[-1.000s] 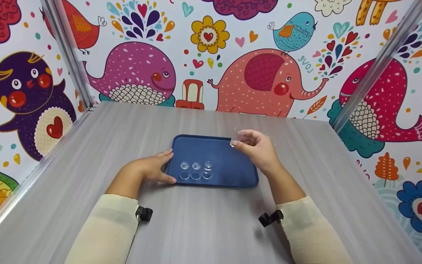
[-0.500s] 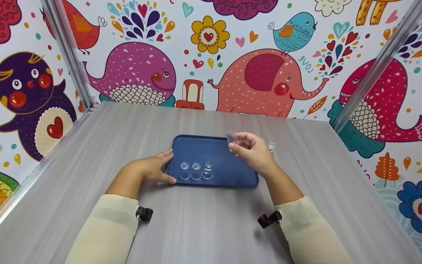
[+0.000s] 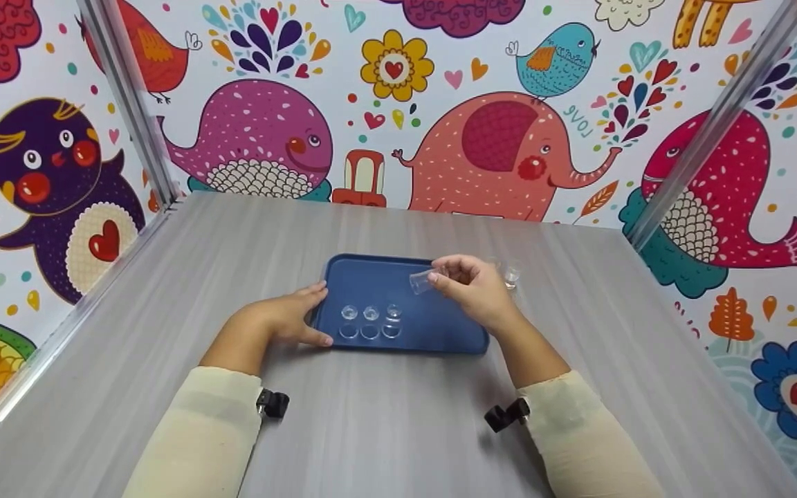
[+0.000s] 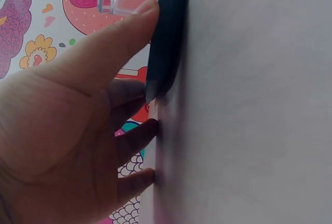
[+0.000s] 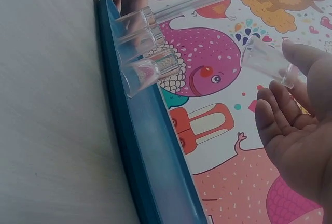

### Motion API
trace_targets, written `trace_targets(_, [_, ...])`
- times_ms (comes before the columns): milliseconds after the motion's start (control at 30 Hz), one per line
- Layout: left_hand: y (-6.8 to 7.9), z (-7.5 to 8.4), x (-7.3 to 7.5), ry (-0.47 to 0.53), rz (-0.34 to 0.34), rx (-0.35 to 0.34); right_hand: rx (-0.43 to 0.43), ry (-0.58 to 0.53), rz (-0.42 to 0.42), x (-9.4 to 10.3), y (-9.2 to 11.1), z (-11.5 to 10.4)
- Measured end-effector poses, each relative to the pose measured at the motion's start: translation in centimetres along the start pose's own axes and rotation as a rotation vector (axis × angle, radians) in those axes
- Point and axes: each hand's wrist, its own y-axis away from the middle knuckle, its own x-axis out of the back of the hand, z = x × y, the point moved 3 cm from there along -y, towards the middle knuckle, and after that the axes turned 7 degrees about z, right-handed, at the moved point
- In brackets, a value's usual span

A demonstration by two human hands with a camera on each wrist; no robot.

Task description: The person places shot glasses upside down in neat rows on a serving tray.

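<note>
A small clear shot glass (image 3: 423,281) is tilted almost onto its side over the blue tray (image 3: 440,339). My right hand (image 3: 478,290) pinches it near its narrow base, its wide mouth facing left. On the tray's left half, three clear shot glasses (image 3: 370,321) stand upside down in a row. The right wrist view shows these glasses (image 5: 150,71) with their wide mouths on the tray. My left hand (image 3: 295,317) rests at the tray's left end, fingers spread along the side. In the left wrist view its thumb (image 4: 132,24) touches the tray rim (image 4: 168,42).
Beyond the tray's right edge, another clear glass (image 3: 511,277) stands on the grey wood-grain table (image 3: 371,422), partly behind my right hand. Patterned walls (image 3: 398,152) with metal posts (image 3: 710,124) close off the back and sides.
My right hand has moved slightly left and down over the tray, tipping the held glass from upright to nearly sideways. The glass at the right has come into view. My left hand stays put.
</note>
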Motion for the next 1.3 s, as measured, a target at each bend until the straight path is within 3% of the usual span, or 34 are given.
trace_targets(333, [0.1,0.1,0.2,-0.014,0.001,0.004,-0.072,-0.004,-0.020,-0.6,-0.1,0.6])
trace_targets(933, [0.2,0.3,0.1,-0.013,-0.009,0.010,-0.111,0.163,-0.298,-3.2,-0.1,4.0])
trace_targets(1300, [0.0,0.1,0.0,-0.012,0.000,-0.002,-0.122,0.198,-0.317,-3.2,0.1,4.3])
